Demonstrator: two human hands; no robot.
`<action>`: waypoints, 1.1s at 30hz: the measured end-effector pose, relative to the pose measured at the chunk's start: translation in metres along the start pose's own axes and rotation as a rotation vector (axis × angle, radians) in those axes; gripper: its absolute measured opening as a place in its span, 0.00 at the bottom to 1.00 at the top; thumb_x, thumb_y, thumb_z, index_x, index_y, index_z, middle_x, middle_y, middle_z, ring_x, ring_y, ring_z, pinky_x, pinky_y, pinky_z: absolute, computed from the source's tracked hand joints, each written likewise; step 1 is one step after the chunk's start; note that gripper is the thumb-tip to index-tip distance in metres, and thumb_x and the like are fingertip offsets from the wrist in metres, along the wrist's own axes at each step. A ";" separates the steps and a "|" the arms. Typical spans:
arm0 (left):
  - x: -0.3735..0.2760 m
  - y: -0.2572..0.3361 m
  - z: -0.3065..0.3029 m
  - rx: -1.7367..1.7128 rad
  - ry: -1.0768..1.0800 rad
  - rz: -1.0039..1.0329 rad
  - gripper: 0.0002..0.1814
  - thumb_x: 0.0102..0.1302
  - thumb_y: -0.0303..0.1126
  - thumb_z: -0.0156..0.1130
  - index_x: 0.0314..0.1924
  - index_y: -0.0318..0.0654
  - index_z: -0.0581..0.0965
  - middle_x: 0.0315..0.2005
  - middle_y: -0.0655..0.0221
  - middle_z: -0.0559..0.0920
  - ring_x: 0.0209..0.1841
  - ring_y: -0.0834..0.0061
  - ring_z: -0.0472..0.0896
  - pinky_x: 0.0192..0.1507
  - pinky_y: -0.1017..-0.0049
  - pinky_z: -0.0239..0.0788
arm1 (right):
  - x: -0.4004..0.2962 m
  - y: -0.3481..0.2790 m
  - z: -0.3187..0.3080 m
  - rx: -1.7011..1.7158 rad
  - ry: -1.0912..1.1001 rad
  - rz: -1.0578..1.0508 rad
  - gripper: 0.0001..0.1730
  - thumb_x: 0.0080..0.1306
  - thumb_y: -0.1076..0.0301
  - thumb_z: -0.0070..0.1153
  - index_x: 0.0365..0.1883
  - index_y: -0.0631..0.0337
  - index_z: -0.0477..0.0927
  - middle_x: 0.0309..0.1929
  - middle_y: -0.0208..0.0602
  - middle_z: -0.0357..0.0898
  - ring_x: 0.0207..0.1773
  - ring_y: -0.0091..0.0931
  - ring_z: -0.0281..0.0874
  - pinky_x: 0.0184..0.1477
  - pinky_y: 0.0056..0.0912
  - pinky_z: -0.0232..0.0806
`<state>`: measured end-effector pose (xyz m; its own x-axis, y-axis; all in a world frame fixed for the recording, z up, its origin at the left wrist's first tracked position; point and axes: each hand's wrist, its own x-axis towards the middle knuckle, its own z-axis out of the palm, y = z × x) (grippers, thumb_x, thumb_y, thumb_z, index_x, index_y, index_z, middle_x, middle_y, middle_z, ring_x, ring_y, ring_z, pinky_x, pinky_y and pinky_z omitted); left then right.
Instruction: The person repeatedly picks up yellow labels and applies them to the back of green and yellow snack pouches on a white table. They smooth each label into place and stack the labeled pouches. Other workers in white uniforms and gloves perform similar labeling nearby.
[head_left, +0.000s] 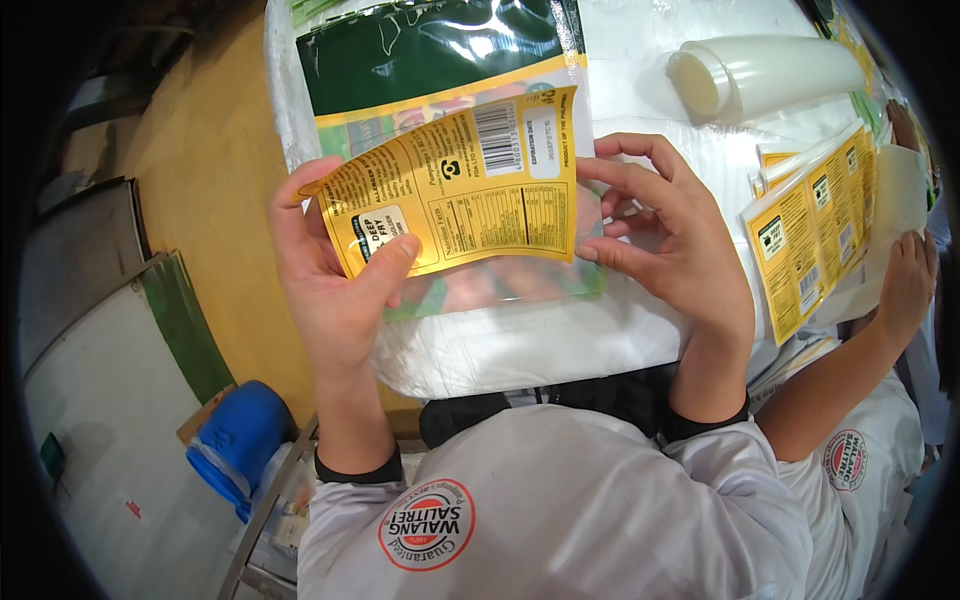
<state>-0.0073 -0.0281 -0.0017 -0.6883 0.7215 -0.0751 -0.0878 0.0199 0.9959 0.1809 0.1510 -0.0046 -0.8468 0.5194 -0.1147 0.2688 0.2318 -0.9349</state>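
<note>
My left hand (337, 255) grips a yellow printed packaging sheet (487, 187) by its left side, thumb pressed on the printed face. The sheet bows and bears a barcode, small text and a table. My right hand (652, 210) is at the sheet's right edge with fingers apart. Its index and thumb tips lie close to that edge; whether they touch it is unclear. Beneath the sheet, flat plastic pouches (435, 64) with a dark green band and food pictures lie on a table with a white plastic cover (525, 337). The sheet hides part of them.
A roll of translucent plastic sheeting (780, 79) lies at the table's far right. Near it, yellow printed sheets (810, 225) are beside a co-worker's hand (904, 277) and arm. A blue plastic drum (240, 442) is at the lower left, near a metal frame (259, 517).
</note>
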 end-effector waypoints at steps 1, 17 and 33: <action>0.000 0.001 0.001 0.007 0.013 -0.004 0.34 0.54 0.14 0.65 0.60 0.40 0.64 0.46 0.60 0.77 0.32 0.84 0.78 0.21 0.88 0.65 | 0.000 0.001 0.000 -0.005 0.004 -0.006 0.31 0.50 0.80 0.70 0.55 0.56 0.79 0.50 0.33 0.70 0.39 0.22 0.75 0.44 0.23 0.76; -0.010 0.001 0.010 0.131 0.069 0.092 0.34 0.55 0.15 0.68 0.59 0.39 0.64 0.45 0.61 0.75 0.49 0.73 0.80 0.47 0.77 0.76 | -0.004 0.004 0.001 0.027 -0.001 -0.045 0.30 0.54 0.65 0.73 0.55 0.58 0.80 0.46 0.33 0.70 0.39 0.22 0.73 0.43 0.23 0.73; -0.010 0.012 0.016 0.101 0.106 0.029 0.34 0.54 0.13 0.66 0.59 0.39 0.65 0.47 0.60 0.76 0.49 0.73 0.79 0.49 0.76 0.75 | -0.002 0.000 0.004 0.038 0.042 0.001 0.25 0.55 0.72 0.71 0.53 0.58 0.83 0.45 0.33 0.73 0.37 0.20 0.75 0.41 0.21 0.75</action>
<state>0.0104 -0.0238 0.0115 -0.7622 0.6457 -0.0454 0.0024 0.0729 0.9973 0.1809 0.1467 -0.0053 -0.8262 0.5539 -0.1025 0.2514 0.1998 -0.9470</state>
